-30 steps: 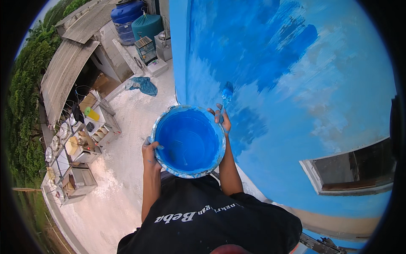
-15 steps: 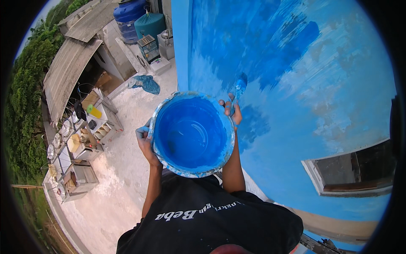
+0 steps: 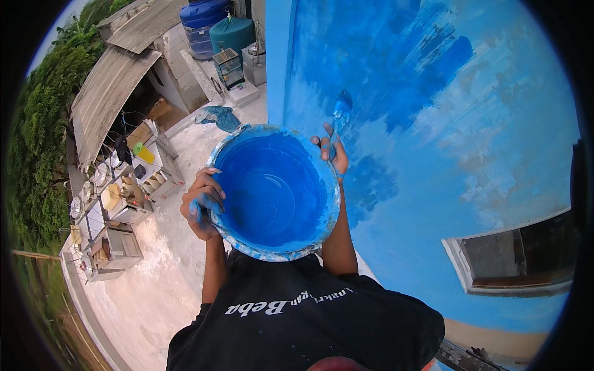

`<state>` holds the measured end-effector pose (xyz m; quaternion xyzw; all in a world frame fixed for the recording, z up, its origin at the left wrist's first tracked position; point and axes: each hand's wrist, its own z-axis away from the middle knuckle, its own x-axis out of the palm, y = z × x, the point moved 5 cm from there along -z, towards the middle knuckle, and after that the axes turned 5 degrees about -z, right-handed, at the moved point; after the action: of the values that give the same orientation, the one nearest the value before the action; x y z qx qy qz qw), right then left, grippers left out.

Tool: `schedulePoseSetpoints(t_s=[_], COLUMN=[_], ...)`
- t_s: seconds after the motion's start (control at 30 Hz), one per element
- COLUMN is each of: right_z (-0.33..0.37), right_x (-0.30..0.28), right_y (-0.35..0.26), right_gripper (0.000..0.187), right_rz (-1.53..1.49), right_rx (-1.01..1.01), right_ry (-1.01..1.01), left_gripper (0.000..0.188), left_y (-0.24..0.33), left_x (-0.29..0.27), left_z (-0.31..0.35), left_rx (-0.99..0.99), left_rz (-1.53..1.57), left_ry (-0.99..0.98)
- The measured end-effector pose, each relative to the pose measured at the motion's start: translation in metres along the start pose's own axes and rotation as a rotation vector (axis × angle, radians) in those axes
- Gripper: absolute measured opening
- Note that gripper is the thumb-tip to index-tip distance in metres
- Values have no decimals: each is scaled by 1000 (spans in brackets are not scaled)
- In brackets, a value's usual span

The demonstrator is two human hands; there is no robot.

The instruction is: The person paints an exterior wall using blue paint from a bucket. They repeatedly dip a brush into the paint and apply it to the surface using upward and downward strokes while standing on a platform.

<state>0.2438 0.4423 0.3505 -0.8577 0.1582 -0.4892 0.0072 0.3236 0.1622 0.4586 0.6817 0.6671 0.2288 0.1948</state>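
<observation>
A round paint bucket (image 3: 333,213) is held up in front of my chest, its rim crusted with pale and blue paint. Inside it lies bright blue paint (image 3: 266,204), with smears up the inner wall. My left hand (image 3: 204,204), fingers stained blue, grips the bucket's left rim. On the opposite side, my right hand (image 3: 335,156) is closed around a paintbrush (image 3: 342,112) while resting against the bucket's rim. The blue-coated bristles point up and away, in front of the wall (image 3: 402,179), which carries uneven light and darker blue patches.
A framed window (image 3: 516,253) is set in the wall at right. To the left stand tables (image 3: 124,244) crowded with kitchenware. A crumpled blue sheet (image 3: 218,117) lies on the pale floor (image 3: 170,247), below a blue tank (image 3: 201,25) and a green covered container (image 3: 232,34).
The bucket has shifted slightly left and tilted. My left hand has turned, its fingers now curled over the rim. The brush in my right hand has moved a little up and left.
</observation>
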Motion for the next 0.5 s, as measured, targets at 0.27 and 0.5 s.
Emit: schedulePoseSetpoints(t_s=[0.27,0.5], right_z=[-10,7], right_x=[55,70], right_y=[-23,-45], right_gripper=[48,39], right_rz=[847,1405], right_rx=[377,854], right_ry=[154,-168], left_gripper=[53,51], left_y=[18,21], left_x=[-6,-20], left_z=[-11,-3], left_rx=[78,63], left_rz=[-29,-142], left_ry=[60,83])
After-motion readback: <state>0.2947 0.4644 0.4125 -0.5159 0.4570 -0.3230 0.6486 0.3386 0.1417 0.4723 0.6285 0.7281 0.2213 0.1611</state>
